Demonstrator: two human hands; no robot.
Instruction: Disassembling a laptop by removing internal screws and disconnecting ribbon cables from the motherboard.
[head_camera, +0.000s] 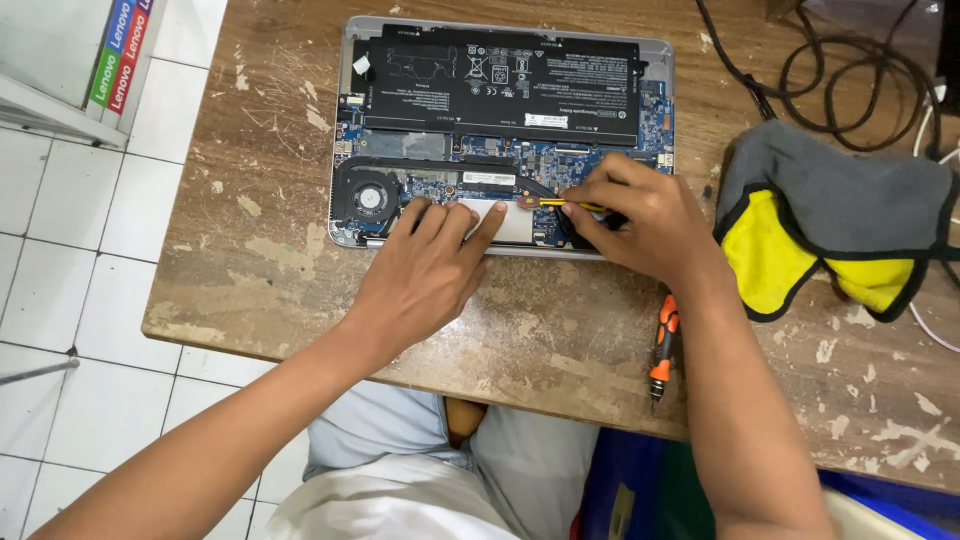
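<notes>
1. White floor tiles surround the worn, scratched wooden table (560, 350) that carries an opened laptop (500, 130).
2. I see my left hand (425, 270) resting flat, fingers released, steadying the laptop's near edge.
3. My right hand (640, 225) pinches a thin yellow screwdriver (565, 204), tip on the copper heat pipe (525, 200); I judge it should stay upright, pressed lightly.
4. Matte black battery (505, 70) lies far; a soft grey-yellow cloth (830, 230) lies right.

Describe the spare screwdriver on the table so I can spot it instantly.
Start at the opened laptop on the worn wooden table. Just below its right corner, beside the right hand's forearm, lies a screwdriver. Its orange-and-black handle sets it apart from the grey-and-yellow cloth.
</notes>
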